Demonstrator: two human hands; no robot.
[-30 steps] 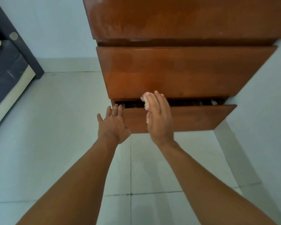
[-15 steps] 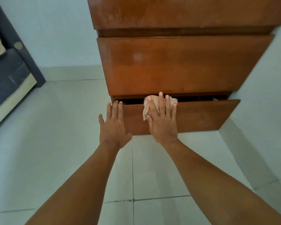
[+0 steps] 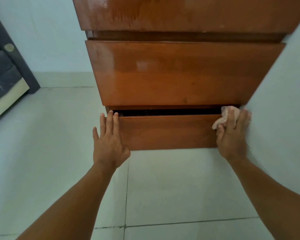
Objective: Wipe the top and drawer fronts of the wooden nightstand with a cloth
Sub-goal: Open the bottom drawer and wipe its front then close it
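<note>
The wooden nightstand (image 3: 180, 73) fills the upper middle, seen from above, glossy brown. Its bottom drawer (image 3: 168, 132) stands slightly pulled out, with a dark gap above its front. My left hand (image 3: 109, 141) lies flat against the left end of that drawer front, fingertips at its top edge. My right hand (image 3: 232, 134) presses a pale pinkish cloth (image 3: 227, 115) against the drawer's right end, next to the wall. The upper drawer front (image 3: 180, 70) is closed.
A pale wall (image 3: 282, 101) runs right beside the nightstand on the right. Light floor tiles (image 3: 171, 187) spread below and to the left. A dark bed frame with a mattress edge (image 3: 5, 78) sits at the far left.
My right hand has slid the cloth from the drawer front's left-middle to its right end. My left hand has stayed at the left end. The view has moved closer.
</note>
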